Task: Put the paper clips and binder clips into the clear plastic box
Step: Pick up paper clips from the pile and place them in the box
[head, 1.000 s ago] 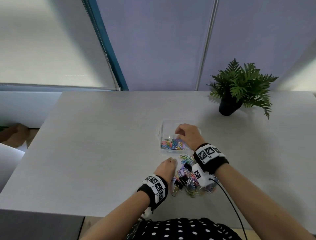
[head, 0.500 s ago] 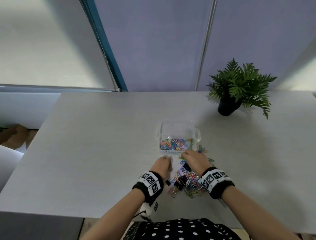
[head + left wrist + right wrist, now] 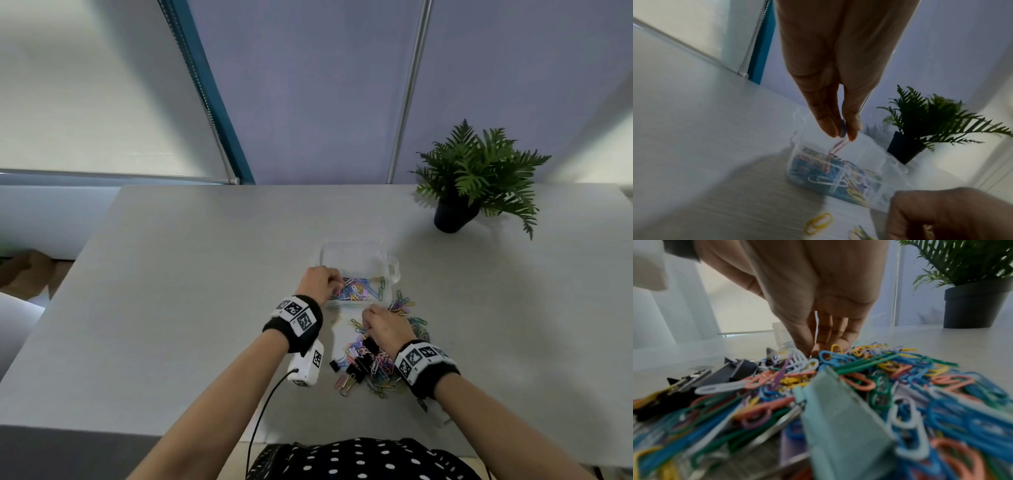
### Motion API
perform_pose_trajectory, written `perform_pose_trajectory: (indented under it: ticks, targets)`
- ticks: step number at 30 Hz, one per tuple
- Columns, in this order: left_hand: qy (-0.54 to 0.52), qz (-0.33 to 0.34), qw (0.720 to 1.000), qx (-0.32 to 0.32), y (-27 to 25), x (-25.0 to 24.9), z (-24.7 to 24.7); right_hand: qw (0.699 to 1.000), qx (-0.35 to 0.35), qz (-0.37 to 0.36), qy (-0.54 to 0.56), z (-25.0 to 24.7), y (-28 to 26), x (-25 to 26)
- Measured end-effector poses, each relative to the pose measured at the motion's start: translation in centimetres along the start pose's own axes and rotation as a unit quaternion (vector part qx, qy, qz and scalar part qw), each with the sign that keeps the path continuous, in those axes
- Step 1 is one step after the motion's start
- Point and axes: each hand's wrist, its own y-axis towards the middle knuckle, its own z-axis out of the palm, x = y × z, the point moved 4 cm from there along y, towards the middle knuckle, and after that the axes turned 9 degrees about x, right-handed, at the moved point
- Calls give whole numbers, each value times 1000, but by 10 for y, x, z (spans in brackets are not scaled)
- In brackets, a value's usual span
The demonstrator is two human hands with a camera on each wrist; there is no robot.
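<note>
The clear plastic box (image 3: 352, 244) stands mid-table with coloured paper clips (image 3: 356, 293) in its near half. My left hand (image 3: 337, 286) hovers over the box's near-left corner. In the left wrist view the left hand (image 3: 841, 134) pinches a few paper clips (image 3: 838, 146), pink and blue, which dangle above the box (image 3: 875, 155). Just in front of the box lies a pile of paper clips (image 3: 407, 322) and black binder clips (image 3: 359, 368). My right hand (image 3: 368, 317) reaches down into the pile. In the right wrist view the right hand (image 3: 813, 352) has thumb and fingertips closing on clips.
A potted fern (image 3: 455, 212) stands at the back right of the grey table (image 3: 188, 308). A pale green binder clip (image 3: 838, 410) lies close to the right wrist camera. A cable hangs from the left wrist unit (image 3: 305, 368) over the table's front edge.
My right hand came back from the box to the pile. My left hand rose from the pile's left side to the box, carrying paper clips.
</note>
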Motion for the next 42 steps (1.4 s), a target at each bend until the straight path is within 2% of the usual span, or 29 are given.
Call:
perform_pose_trajectory:
  ticks: [3, 5, 8, 10, 13, 19, 24, 27, 30, 33, 37, 39, 42]
  targets:
    - [72, 36, 997, -19, -1, -2, -6, 1000, 7, -6, 13, -2, -1, 0]
    - [97, 101, 990, -34, -9, -6, 1, 999, 3, -18, 29, -3, -4, -2]
    - [142, 150, 977, 55, -21, -6, 40, 999, 3, -32, 32, -4, -7, -5]
    - [195, 123, 969, 87, -23, 2, 65, 999, 1, -46, 27, -7, -8, -2]
    - [245, 85, 963, 77, -23, 12, 82, 998, 6, -66, 6, -12, -11, 4]
    - [272, 95, 956, 60, -23, 12, 78, 996, 30, -77, 14, -29, -19, 7]
    - [196, 104, 975, 18, -33, 14, 67, 989, 9, -96, 112, -46, -18, 3]
    - [136, 114, 984, -10, -33, 7, 44, 966, -8, -95, 242, -62, -18, 3]
    - [92, 113, 988, -55, -22, -3, 15, 949, -62, -84, 297, -84, -12, 5]
    - [108, 93, 988, -59, -6, -5, -4, 950, -104, -62, 288, -95, 2, 4]
    - [105, 53, 992, -36, -5, 7, -10, 983, -89, -27, 156, -85, 5, -3]
    - [114, 47, 992, -31, -17, 18, -8, 985, -80, -34, 150, -77, -5, -8]
    - [146, 16, 988, 46, -46, 43, 8, 992, -37, -33, 115, -56, -28, -29]
